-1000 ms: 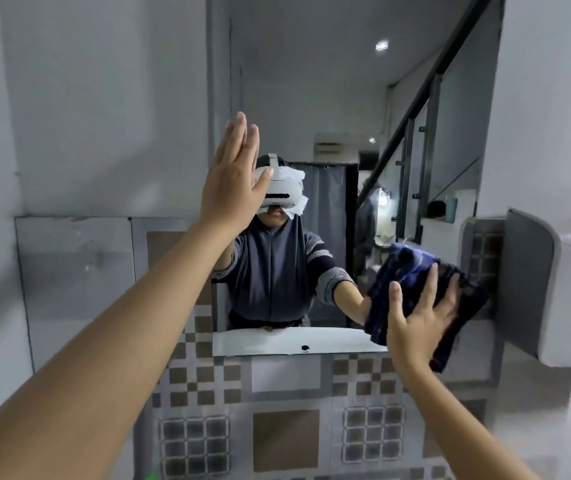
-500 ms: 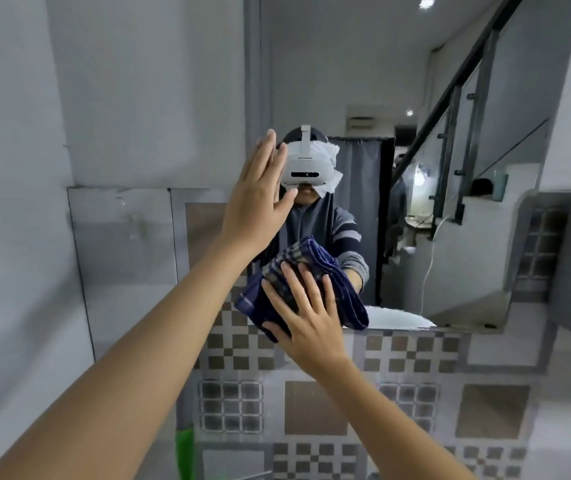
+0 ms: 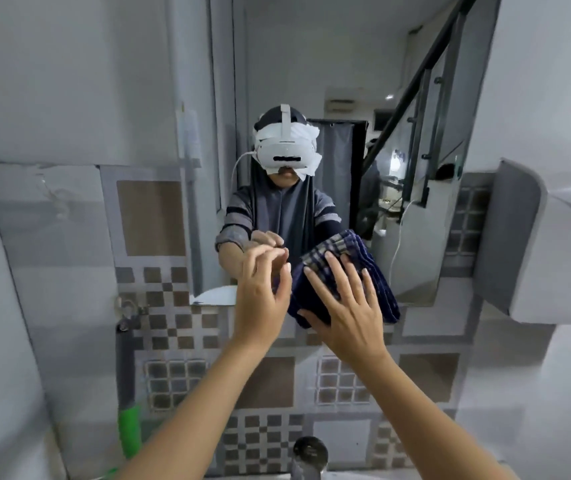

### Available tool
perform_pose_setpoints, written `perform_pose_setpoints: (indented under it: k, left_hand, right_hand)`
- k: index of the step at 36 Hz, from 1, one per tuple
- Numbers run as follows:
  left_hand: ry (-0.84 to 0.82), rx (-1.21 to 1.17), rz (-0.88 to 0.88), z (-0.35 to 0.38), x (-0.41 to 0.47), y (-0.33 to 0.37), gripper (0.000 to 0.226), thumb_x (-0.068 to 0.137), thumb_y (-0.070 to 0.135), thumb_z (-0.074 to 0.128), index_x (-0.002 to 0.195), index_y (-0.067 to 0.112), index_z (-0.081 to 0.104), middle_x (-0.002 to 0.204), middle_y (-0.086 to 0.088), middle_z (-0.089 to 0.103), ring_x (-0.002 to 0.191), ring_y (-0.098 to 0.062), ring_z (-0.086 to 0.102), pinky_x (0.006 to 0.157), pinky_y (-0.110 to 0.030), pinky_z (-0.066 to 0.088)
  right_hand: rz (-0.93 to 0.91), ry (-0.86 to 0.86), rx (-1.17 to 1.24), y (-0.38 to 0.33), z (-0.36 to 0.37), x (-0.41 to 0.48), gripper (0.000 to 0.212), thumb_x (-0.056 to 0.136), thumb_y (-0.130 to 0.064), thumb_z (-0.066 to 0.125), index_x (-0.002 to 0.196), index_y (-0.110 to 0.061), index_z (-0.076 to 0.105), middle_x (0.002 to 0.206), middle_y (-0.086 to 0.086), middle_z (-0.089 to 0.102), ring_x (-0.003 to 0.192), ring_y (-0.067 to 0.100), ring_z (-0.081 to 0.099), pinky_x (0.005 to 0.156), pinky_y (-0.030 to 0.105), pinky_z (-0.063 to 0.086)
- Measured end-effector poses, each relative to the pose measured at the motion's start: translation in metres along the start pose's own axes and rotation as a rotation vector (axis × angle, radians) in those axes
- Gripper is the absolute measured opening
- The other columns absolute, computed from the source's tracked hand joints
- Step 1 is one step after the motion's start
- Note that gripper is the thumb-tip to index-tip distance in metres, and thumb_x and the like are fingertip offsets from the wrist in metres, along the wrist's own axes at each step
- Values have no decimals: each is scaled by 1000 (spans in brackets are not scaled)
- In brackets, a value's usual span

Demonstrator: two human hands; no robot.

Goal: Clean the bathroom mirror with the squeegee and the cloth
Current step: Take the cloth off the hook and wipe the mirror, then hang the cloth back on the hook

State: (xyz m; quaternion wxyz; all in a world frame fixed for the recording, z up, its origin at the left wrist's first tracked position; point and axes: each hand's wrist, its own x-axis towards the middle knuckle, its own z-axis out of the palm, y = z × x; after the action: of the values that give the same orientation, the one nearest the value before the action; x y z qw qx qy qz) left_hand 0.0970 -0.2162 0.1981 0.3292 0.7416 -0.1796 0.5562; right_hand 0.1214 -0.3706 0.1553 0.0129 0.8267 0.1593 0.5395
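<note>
The mirror (image 3: 311, 71) hangs on the wall straight ahead and shows a person's reflection. My right hand (image 3: 346, 306) lies flat with spread fingers on a dark blue checked cloth (image 3: 377, 271), pressing it on the mirror's lower edge, thumb under the cloth's bottom. My left hand (image 3: 263, 289) is just left of the cloth with bent fingers near its edge; I cannot tell if it touches. At the left a grey handle with a green lower part (image 3: 125, 386) hangs from a hook, perhaps the squeegee; its head is hidden.
Brown and grey patterned tiles (image 3: 180, 320) cover the wall below the mirror. A white box-shaped unit (image 3: 554, 244) juts out at the right, level with the mirror's lower corner. A chrome tap (image 3: 310, 453) rises at the bottom middle.
My left hand came down off the upper mirror to the cloth's left side. My right hand swept the cloth along the mirror's bottom, left and then back toward the middle right.
</note>
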Motion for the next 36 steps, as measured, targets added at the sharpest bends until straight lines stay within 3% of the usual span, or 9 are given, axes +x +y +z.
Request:
perform_pose_setpoints:
  k: [2,4,10,19,27,33,36]
  left_hand:
    - [-27,-65,-48,14,-11,11,18,90,17,52,104,5,56,104,-9,54,99,-13,51,89,-23,45]
    - [-47,-98,-92,28,-20,21,21,90,22,52,102,6,55,103,-8,53,96,-17,53,86,-26,46]
    - [-27,-176,-196,58,-25,60,22,85,15,64,101,2,55,100,-6,52,86,-2,46,81,-3,37]
    - [-9,-271,-388,92,-24,91,17,82,15,69,93,6,60,85,-1,63,73,6,56,67,-4,43]
    - [-84,-261,-361,108,-15,109,14,84,9,65,97,4,65,86,2,64,72,6,54,68,1,40]
    - [-215,-220,-220,97,6,107,15,83,4,64,97,4,67,89,-4,68,77,-8,59,71,-2,43]
    - [-276,-221,-154,84,13,104,15,81,2,66,94,6,69,91,-5,69,78,-9,62,75,-9,48]
  right_hand:
    - [69,-3,15,11,-2,-4,67,84,-58,48,143,-33,28,150,3,20,135,25,26,111,45,21]
    - [137,-5,21,23,-4,-7,69,84,-59,49,144,-33,25,151,4,19,135,26,26,111,45,23]
    - [261,16,99,54,-10,-19,66,84,-58,51,141,-30,33,150,8,30,136,27,29,104,47,36]
    - [388,-7,189,81,-12,-40,68,83,-58,48,141,-26,33,152,12,26,139,26,20,104,48,38]
    - [508,-34,222,87,-16,-52,67,84,-54,49,142,-24,32,150,17,29,133,34,33,93,50,49]
    - [495,19,282,83,-35,-52,57,90,-39,48,143,-23,32,150,12,32,131,26,28,98,46,43]
    - [434,44,404,80,-48,-48,53,94,-25,47,144,-21,29,152,8,30,136,19,24,107,39,31]
